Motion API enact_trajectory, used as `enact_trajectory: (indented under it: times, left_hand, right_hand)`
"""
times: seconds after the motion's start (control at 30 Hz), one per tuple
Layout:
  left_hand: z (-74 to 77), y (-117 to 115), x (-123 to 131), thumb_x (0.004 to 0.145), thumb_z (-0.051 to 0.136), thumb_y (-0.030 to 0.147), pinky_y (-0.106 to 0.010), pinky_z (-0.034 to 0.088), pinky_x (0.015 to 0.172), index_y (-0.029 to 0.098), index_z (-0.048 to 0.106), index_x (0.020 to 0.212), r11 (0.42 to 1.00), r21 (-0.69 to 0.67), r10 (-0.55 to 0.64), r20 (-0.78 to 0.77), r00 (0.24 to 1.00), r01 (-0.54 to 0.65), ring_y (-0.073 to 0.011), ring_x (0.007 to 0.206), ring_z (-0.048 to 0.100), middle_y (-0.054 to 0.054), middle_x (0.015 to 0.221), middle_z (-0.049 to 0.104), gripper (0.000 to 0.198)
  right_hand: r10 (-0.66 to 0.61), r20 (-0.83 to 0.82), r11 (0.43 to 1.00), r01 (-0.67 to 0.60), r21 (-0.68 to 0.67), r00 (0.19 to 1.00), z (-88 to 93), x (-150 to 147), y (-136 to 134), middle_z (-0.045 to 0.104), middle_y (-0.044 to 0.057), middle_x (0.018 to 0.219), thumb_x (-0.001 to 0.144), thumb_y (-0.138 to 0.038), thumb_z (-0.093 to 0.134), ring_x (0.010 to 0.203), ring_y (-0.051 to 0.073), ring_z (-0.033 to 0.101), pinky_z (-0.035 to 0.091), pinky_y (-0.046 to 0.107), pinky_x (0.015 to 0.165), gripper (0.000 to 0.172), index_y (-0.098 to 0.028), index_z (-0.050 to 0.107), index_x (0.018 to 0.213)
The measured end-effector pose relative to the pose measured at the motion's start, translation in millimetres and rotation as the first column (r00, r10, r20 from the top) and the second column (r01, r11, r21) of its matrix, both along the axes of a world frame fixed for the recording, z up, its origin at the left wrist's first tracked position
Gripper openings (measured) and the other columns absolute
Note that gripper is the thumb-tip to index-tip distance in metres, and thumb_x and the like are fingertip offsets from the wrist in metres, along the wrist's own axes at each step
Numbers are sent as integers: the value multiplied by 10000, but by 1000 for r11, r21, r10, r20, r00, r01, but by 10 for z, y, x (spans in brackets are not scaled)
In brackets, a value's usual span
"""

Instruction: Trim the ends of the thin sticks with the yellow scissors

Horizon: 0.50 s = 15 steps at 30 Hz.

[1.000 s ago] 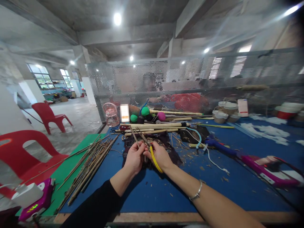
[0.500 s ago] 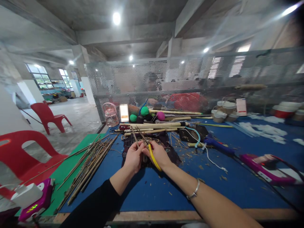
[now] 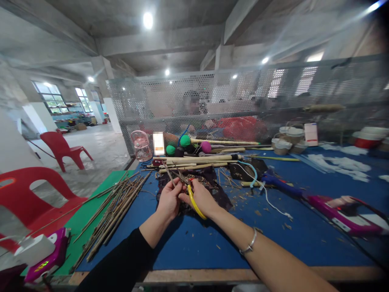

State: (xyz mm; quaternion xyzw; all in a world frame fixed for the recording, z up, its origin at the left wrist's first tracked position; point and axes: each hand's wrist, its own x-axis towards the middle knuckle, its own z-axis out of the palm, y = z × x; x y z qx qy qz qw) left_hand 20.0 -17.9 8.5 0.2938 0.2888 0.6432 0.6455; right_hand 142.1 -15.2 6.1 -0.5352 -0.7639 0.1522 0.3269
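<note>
Person's left hand (image 3: 168,199), fingers curled tight, pinches a couple of thin brown twigs (image 3: 170,173) that stick up and away over the dark purple cloth (image 3: 220,194). The right hand (image 3: 203,198) is just beside it, fingers closed round a yellow-handled cutter (image 3: 193,202). Its yellow loop curves down under the palm and the blade end meets the twigs by the left thumb, too small to tell if it bites. Silver bracelet (image 3: 252,243) on the right wrist. Both hands sit over the cloth, mid blue table mat (image 3: 188,247). Loose bundle of long brown sticks (image 3: 117,209) lies left, partly on the green mat (image 3: 83,219). Yarn-headed mallets (image 3: 194,142) behind, near the perforated metal screen (image 3: 182,101). Purple-pink tool (image 3: 337,213) well apart, right.
</note>
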Motion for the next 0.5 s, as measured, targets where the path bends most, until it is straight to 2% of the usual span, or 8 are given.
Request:
enact_trajectory:
  times: [0.23, 0.5]
  left_hand:
    - [-1, 3, -5, 577, 750, 263, -203, 411, 614, 141, 592, 875, 999, 26, -45, -3, 999, 45, -68, 580, 526, 13, 657, 583, 360]
    - [48, -20, -2, 585, 745, 257, -202, 416, 604, 140, 578, 858, 1000, 3, -14, 7, 1000, 14, -69, 553, 526, 15, 623, 585, 341]
  right_hand:
    - [-4, 6, 999, 4, 32, 1000, 2, 3, 0, 566, 108, 958, 690, -495, 614, 891, 209, 559, 395, 295, 735, 463, -154, 453, 959]
    - [-15, -7, 1000, 15, 23, 1000, -20, 12, 16, 565, 108, 981, 680, -493, 629, 914, 214, 558, 394, 303, 754, 492, -156, 463, 998]
